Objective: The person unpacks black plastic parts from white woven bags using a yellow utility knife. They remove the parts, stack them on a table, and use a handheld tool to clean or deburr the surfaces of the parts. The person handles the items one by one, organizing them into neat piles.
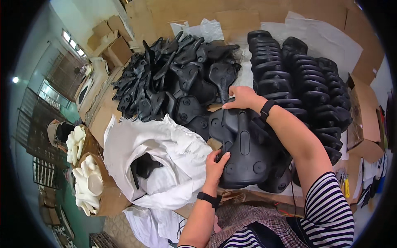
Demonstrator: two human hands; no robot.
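Note:
A stack of black moulded plastic parts lies in front of me on the cardboard-covered table. My left hand grips the near left edge of the stack. My right hand rests on its far end, fingers curled over the narrow tip. Both wrists wear black bands. A loose heap of the same black parts lies beyond my hands. To the right stand neat rows of nested black parts.
A white woven sack lies open at my left with one black part inside. Cardboard boxes of white moulded parts stand at the far left. More cardboard boxes sit at the right edge.

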